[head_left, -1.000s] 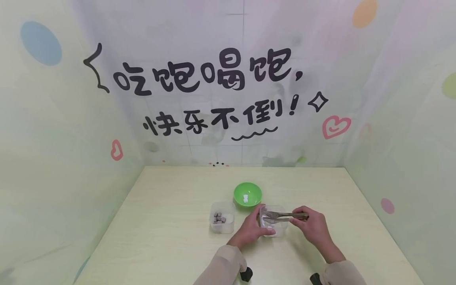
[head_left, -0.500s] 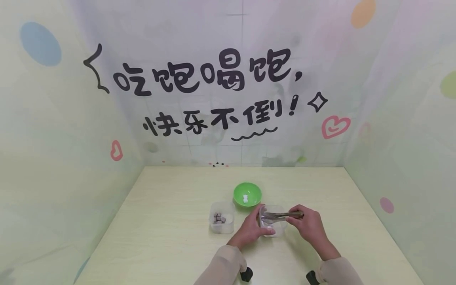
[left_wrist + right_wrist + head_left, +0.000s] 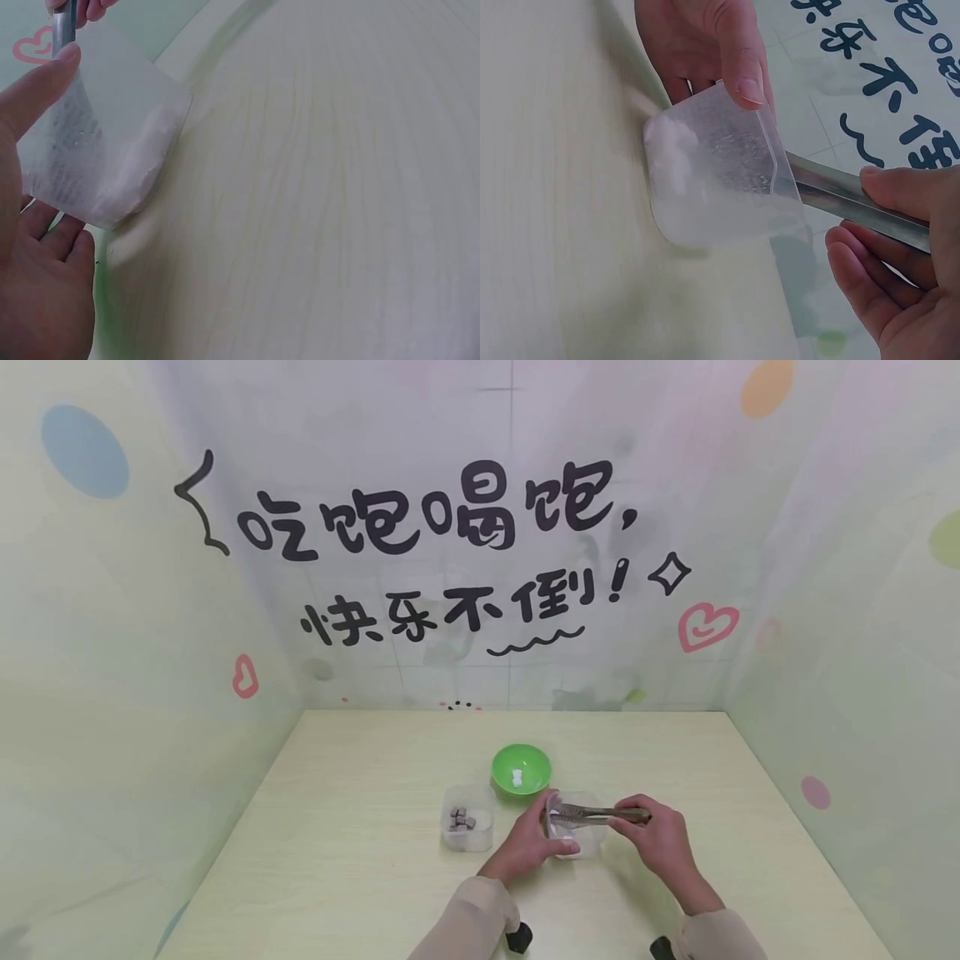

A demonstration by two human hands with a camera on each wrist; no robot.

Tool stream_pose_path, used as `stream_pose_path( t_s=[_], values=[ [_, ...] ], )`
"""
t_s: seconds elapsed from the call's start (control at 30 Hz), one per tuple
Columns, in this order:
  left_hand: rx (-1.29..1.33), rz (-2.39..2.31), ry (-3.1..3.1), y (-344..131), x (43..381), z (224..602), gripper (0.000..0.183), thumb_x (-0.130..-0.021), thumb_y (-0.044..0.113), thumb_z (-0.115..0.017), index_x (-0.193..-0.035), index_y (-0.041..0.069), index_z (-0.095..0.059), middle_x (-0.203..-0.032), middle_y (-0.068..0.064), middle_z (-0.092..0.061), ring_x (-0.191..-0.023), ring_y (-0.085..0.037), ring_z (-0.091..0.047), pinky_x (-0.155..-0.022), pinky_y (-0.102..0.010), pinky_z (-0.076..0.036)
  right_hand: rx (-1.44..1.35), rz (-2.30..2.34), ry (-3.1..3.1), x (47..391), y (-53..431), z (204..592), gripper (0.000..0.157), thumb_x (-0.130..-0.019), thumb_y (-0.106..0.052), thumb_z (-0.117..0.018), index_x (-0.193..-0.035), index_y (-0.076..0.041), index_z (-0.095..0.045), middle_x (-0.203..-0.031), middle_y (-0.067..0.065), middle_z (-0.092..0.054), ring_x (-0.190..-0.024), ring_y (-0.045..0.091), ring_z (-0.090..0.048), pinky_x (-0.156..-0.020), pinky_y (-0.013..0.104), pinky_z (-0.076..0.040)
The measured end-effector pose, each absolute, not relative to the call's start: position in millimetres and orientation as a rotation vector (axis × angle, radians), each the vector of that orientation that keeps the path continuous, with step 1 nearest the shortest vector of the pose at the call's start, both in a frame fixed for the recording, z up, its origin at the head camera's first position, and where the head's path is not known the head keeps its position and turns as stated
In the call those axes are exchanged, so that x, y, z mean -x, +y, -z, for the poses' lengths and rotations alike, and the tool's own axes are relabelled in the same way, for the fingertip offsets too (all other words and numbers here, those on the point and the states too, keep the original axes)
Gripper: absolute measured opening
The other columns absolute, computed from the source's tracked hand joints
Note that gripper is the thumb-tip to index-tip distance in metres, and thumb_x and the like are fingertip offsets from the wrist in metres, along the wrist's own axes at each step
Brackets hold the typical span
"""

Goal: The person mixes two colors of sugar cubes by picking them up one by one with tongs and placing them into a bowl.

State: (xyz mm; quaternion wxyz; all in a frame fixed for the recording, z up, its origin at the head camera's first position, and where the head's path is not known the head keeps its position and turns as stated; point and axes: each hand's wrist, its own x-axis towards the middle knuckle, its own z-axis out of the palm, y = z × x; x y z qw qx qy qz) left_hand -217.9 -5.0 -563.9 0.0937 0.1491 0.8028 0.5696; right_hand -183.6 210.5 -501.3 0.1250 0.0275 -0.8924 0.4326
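My left hand (image 3: 531, 842) grips a clear plastic container (image 3: 588, 842), thumb at the near rim and fingers round its far side. White pieces (image 3: 676, 150) lie in the container, seen through its cloudy wall in the right wrist view. Metal tongs (image 3: 600, 813) are held by my right hand (image 3: 663, 835), pinched between thumb and fingers. Their perforated ends (image 3: 73, 142) are down inside the container, the arms close together; what lies between them is hidden. Just beyond my left hand, a green bowl (image 3: 534, 762) has a few white pieces (image 3: 517, 778) in it.
Left of my left hand stands a second clear container (image 3: 480, 842) holding several brownish-grey cubes (image 3: 461, 818). The pale wood-grain table (image 3: 352, 810) is bounded by a printed back wall (image 3: 405, 681) and side walls.
The tongs' arms were apart a second ago and have come together. My right hand went slightly left, then back right. My left hand and the container have stayed in place.
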Motion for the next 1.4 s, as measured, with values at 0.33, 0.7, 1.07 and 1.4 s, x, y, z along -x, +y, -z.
stream_pose_path(
  t_s=[0.33, 0.7, 1.07, 1.4],
  values=[
    [-0.444, -1.692, 2.385, -5, 218, 563, 0.095, -0.073, 0.026, -0.086, -0.15, 0.014, -0.033, -0.15, -0.007, -0.04, -0.139, -0.03, -0.032, -0.113, -0.051, -0.023, -0.039, -1.335, -2.545, 178, 218, 495, 0.021, -0.077, -0.012, -0.083, -0.092, -0.004, -0.072, -0.083, 0.007, -0.072, -0.066, 0.01, -0.063, -0.054, 0.024, -0.047],
    [-0.43, -1.708, 2.372, -4, 218, 562, 0.09, -0.072, 0.025, -0.086, -0.147, 0.02, -0.037, -0.149, -0.004, -0.042, -0.14, -0.027, -0.032, -0.114, -0.048, -0.022, -0.021, -1.332, -2.467, 176, 223, 493, 0.018, -0.078, -0.012, -0.082, -0.092, -0.006, -0.072, -0.08, 0.005, -0.073, -0.065, 0.008, -0.062, -0.055, 0.024, -0.047],
    [-0.409, -1.688, 2.384, -5, 217, 563, 0.101, -0.073, 0.027, -0.086, -0.153, 0.014, -0.026, -0.152, -0.012, -0.036, -0.139, -0.032, -0.032, -0.113, -0.05, -0.023, -0.017, -1.401, -2.358, 176, 219, 485, 0.019, -0.08, -0.01, -0.08, -0.095, -0.004, -0.071, -0.082, 0.009, -0.073, -0.068, 0.004, -0.064, -0.057, 0.02, -0.049],
    [-0.423, -1.677, 2.403, -5, 217, 563, 0.094, -0.073, 0.028, -0.086, -0.15, 0.016, -0.034, -0.149, -0.01, -0.042, -0.137, -0.032, -0.036, -0.112, -0.051, -0.026, 0.004, -1.489, -2.268, 181, 210, 478, 0.02, -0.078, -0.005, -0.081, -0.096, -0.002, -0.071, -0.084, 0.01, -0.072, -0.071, 0.002, -0.065, -0.059, 0.017, -0.052]
  ],
)
